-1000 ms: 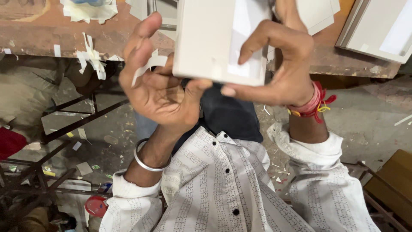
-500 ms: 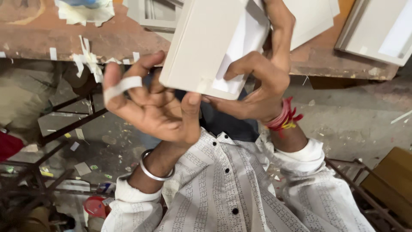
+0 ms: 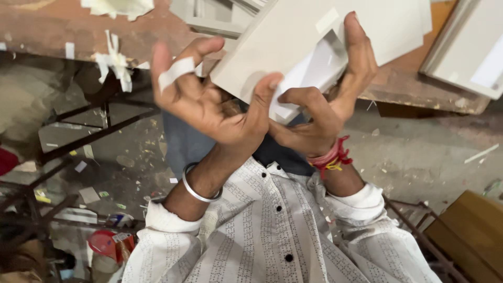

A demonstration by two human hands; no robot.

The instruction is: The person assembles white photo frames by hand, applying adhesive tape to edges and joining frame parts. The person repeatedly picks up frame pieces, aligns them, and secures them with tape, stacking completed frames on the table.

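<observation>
A flat grey cardboard panel (image 3: 293,36) is tilted in front of me, above my lap. My right hand (image 3: 325,115) grips its lower edge, with the index finger stretched up over a white paper flap (image 3: 309,73) on its face. My left hand (image 3: 209,102) is spread wide just left of the panel. Only its thumb tip touches the panel's lower edge. A short strip of white tape (image 3: 175,73) is stuck across one left finger. A metal bangle sits on my left wrist and red thread on my right wrist.
A worn wooden bench (image 3: 57,29) runs across the top, with torn tape scraps (image 3: 115,63) hanging from its edge. Grey framed boards (image 3: 466,52) lie on it at the right. Below are a dark metal frame (image 3: 94,131), a red roll (image 3: 107,243) and a wooden box (image 3: 471,230).
The panel has tilted and shifted up to the right. My left hand has come out from under it and spread open, with the tape strip on its finger.
</observation>
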